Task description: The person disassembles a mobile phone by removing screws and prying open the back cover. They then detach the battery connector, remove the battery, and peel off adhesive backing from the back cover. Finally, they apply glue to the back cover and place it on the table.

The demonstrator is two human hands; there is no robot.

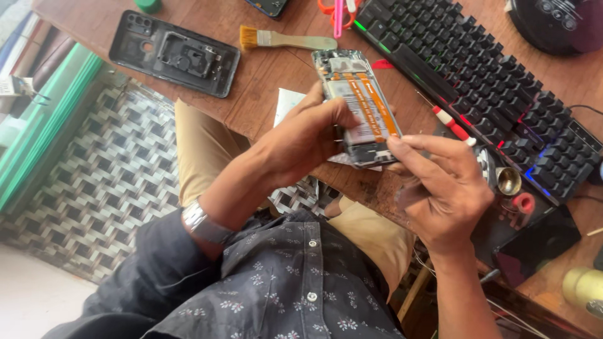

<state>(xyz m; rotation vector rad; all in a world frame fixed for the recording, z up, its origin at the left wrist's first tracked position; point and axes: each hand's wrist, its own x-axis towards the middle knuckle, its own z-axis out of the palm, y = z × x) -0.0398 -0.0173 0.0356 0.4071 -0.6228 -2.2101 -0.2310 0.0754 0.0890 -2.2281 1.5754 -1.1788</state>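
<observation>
— Head view: what are you holding?

— An opened smartphone (360,107), back cover off, battery and orange flex cables showing. It's raised just above the table (264,75) edge. I judge I'm working at its lower end; the next move calls for a steady, gentle pull.

— And your fingers?

— My left hand (301,135) is wrapped closed around the phone's side. My right hand (443,188) pinches its bottom edge, fingers (414,143) nearly shut.

— Nearby?

— A red-handled screwdriver (453,125), a backlit keyboard (483,81), a brush (286,39), and the removed black back cover (174,53).
</observation>
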